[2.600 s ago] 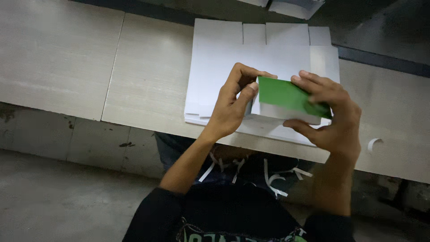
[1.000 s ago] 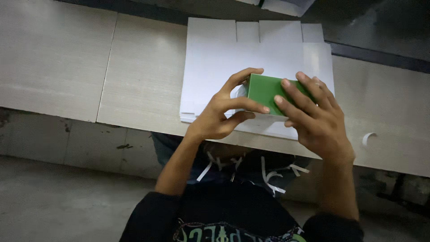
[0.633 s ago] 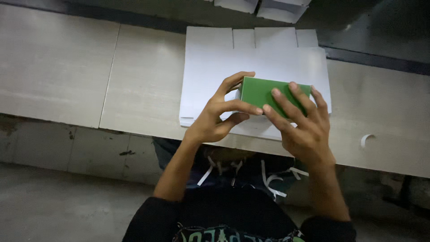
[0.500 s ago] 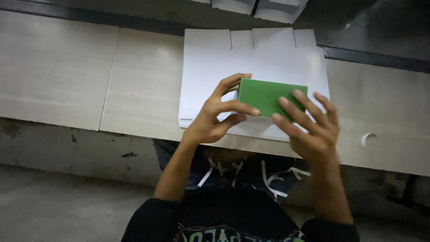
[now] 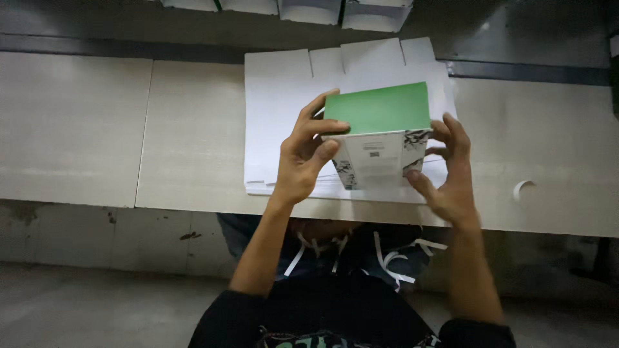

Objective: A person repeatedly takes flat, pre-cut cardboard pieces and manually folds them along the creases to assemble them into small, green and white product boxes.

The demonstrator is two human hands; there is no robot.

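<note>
Head view: one green-topped box [image 5: 379, 129] sits between two hands, above the stack of white sheets [image 5: 284, 109]. The left hand [image 5: 303, 154] clasps its left side, and the right hand [image 5: 451, 177] grips its right side, fingers spread.

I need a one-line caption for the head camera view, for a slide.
Both hands, left hand and right hand, hold a small box with a green top above a stack of white flat cardboard sheets on a pale table.

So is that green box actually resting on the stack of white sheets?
Apart. In the head view both hands, left hand and right hand, hold the green box lifted above the white sheets.
</note>
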